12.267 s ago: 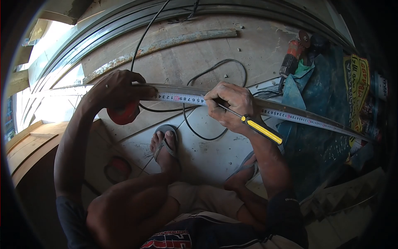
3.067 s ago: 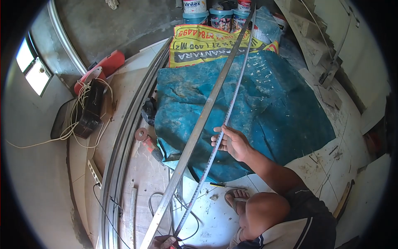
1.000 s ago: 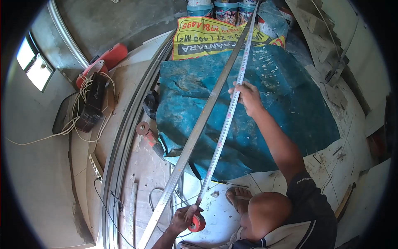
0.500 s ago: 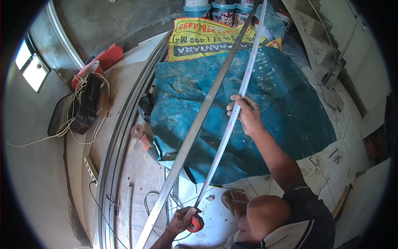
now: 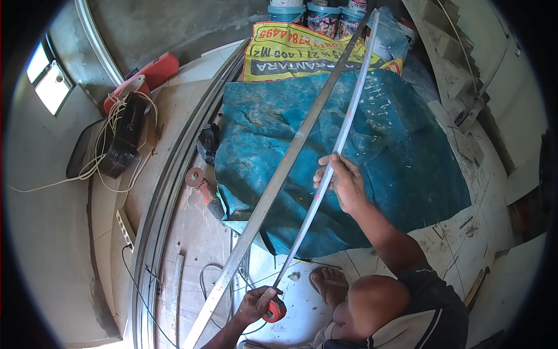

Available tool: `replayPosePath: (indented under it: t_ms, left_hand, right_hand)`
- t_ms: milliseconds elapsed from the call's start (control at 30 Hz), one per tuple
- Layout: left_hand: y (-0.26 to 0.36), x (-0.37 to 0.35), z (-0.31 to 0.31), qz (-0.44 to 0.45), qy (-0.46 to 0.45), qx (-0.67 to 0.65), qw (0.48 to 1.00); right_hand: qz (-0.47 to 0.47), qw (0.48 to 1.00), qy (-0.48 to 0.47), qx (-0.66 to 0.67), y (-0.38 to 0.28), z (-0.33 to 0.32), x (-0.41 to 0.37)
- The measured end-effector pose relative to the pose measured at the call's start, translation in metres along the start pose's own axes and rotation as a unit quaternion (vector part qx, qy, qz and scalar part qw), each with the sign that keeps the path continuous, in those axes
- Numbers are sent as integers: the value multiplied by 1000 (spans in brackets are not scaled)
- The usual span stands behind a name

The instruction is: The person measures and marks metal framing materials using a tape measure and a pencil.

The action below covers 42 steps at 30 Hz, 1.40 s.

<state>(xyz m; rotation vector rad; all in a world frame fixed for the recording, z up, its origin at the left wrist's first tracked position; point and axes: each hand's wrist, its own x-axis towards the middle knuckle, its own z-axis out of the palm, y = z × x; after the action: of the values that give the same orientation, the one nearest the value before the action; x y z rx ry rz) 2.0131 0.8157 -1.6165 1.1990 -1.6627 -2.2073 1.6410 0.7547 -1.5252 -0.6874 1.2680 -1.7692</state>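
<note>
My left hand (image 5: 254, 306) is closed around a red tape measure (image 5: 275, 310) low in the view, its thumb near where the blade leaves the case. The long pale tape blade (image 5: 351, 111), with red marks, slants up and right toward the buckets. Partway along it, my right hand (image 5: 347, 184) pinches the blade, thumb on top and fingers around the far side. Beside the blade on the left runs a long metal bar (image 5: 273, 188), roughly parallel and apart from both hands for most of its length.
A teal tarp (image 5: 407, 174) and a yellow banner (image 5: 279, 52) cover the floor ahead. An angle grinder (image 5: 203, 189) lies left, by long metal profiles (image 5: 168, 192). Further left are a black case (image 5: 125, 136), a cable and a power strip (image 5: 124, 230). Paint buckets (image 5: 324, 18) stand behind.
The view has shifted slightly. My right hand has slid a little down the blade toward me, and the blade's far end now shows near the buckets. My left hand keeps its hold.
</note>
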Motion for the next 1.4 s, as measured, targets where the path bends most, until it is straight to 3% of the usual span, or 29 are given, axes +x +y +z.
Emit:
replayPosePath:
  t_ms: [233, 800, 1067, 1400]
  left_hand:
    - [2, -3, -2, 14, 16, 2, 1000]
    - [-1, -5, -1, 3, 19, -32, 999]
    - [-1, -5, -1, 2, 30, -51, 998]
    - [-16, 0, -5, 27, 47, -51, 997]
  right_hand:
    - [77, 993, -89, 11, 29, 17, -37]
    - [82, 995, -54, 30, 30, 13, -40]
    - [119, 988, -92, -29, 34, 16, -51]
    - [160, 978, -129, -9, 57, 11, -66]
